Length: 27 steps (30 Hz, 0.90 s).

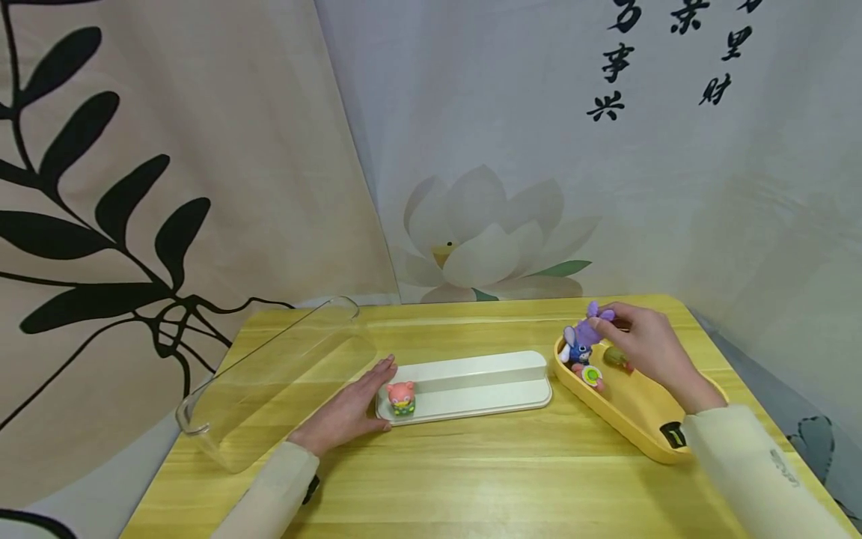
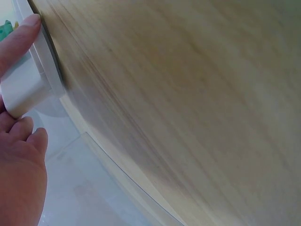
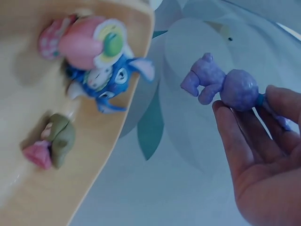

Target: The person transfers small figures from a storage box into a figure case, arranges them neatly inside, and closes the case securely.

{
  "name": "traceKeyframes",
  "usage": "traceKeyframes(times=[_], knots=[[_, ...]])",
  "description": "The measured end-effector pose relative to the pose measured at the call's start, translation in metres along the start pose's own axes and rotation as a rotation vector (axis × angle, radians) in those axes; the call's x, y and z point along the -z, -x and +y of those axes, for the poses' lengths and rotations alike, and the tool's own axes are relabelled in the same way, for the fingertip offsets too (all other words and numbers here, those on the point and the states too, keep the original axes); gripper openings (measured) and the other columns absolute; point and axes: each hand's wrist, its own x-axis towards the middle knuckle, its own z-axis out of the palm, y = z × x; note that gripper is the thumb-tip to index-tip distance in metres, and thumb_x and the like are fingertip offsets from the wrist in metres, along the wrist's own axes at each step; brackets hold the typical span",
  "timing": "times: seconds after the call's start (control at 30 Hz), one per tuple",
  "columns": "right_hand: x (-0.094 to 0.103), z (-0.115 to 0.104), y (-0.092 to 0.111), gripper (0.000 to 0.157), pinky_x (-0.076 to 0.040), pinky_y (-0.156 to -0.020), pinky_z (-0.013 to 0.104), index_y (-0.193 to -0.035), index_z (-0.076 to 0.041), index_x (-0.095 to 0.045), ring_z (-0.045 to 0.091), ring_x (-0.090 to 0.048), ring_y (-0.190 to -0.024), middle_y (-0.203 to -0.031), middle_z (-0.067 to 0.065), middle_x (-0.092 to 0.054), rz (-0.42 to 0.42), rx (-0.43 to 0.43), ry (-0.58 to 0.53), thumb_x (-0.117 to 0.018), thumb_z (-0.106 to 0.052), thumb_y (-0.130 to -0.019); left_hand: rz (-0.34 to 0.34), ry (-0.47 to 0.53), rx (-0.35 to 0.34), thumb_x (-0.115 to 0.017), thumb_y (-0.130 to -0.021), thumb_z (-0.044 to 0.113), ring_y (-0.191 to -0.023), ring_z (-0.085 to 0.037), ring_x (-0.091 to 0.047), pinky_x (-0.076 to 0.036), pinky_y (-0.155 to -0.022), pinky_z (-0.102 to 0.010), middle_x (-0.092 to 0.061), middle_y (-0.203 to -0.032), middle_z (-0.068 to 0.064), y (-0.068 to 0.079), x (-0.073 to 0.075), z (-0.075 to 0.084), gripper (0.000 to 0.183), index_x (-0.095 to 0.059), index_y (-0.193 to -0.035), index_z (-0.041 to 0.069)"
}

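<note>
Over the far end of the yellow tray (image 1: pixel 640 442), my right hand (image 1: pixel 649 344) pinches a purple toy figure (image 3: pixel 240 89) between thumb and fingers. Below it in the tray lie a blue figure with big ears (image 3: pixel 113 80), a pink figure with a green-and-white round (image 3: pixel 82 42) and an olive-green figure with a pink part (image 3: pixel 61 136). My left hand (image 1: pixel 350 412) rests against the left end of the long white base (image 1: pixel 471 400), fingers extended toward the back corner, thumb at the front corner. A pink-headed figure (image 1: pixel 402 397) stands on the base beside this hand.
A clear plastic cover (image 1: pixel 269 389) lies on the wooden table (image 1: pixel 471 479) to the left, close to my left hand. The yellow tray stands right of the white base, near its right end. A printed curtain (image 1: pixel 485 150) hangs behind the table.
</note>
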Motion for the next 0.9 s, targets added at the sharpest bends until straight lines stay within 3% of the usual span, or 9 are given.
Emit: traceKeyframes(times=[0.2, 0.53, 0.73, 0.9], knots=[[-0.004, -0.012, 0.005, 0.031, -0.054, -0.067, 0.025, -0.117, -0.001, -0.074, 0.027, -0.070, -0.088, -0.100, 0.012, -0.077, 0.028, 0.046, -0.034, -0.064, -0.029, -0.105, 0.003, 0.003, -0.007, -0.087, -0.086, 0.030, -0.154, -0.031, -0.027, -0.039, -0.118, -0.048, -0.017, -0.172, -0.009, 0.000, 0.000, -0.001, 0.101, -0.027, -0.163, 0.004], [-0.017, -0.033, 0.013, 0.020, -0.053, -0.063, 0.022, -0.108, -0.004, -0.075, 0.019, -0.067, -0.077, -0.093, 0.007, -0.076, 0.029, 0.097, -0.114, -0.067, -0.022, -0.104, 0.009, 0.009, -0.017, -0.087, -0.085, 0.029, -0.154, -0.031, -0.027, -0.039, -0.118, -0.048, -0.017, -0.172, -0.009, 0.000, -0.001, -0.002, 0.101, -0.028, -0.163, 0.003], [-0.036, -0.045, 0.017, 0.016, -0.049, -0.049, 0.024, -0.105, -0.006, -0.075, 0.011, -0.061, -0.063, -0.081, 0.003, -0.071, 0.031, 0.112, -0.167, -0.070, -0.020, -0.101, 0.005, 0.009, -0.010, -0.087, -0.086, 0.029, -0.155, -0.030, -0.026, -0.033, -0.121, -0.047, -0.018, -0.172, -0.008, 0.001, 0.000, -0.001, 0.100, -0.028, -0.163, 0.004], [-0.057, -0.054, 0.018, 0.008, -0.052, -0.061, 0.021, -0.097, -0.008, -0.076, 0.010, -0.061, -0.071, -0.083, -0.002, -0.071, 0.083, 0.182, -0.135, -0.074, -0.016, -0.097, 0.013, -0.014, -0.045, -0.088, -0.085, 0.028, -0.156, -0.031, -0.023, -0.023, -0.126, -0.049, -0.019, -0.172, -0.011, 0.001, 0.000, -0.001, 0.101, -0.029, -0.162, 0.001]])
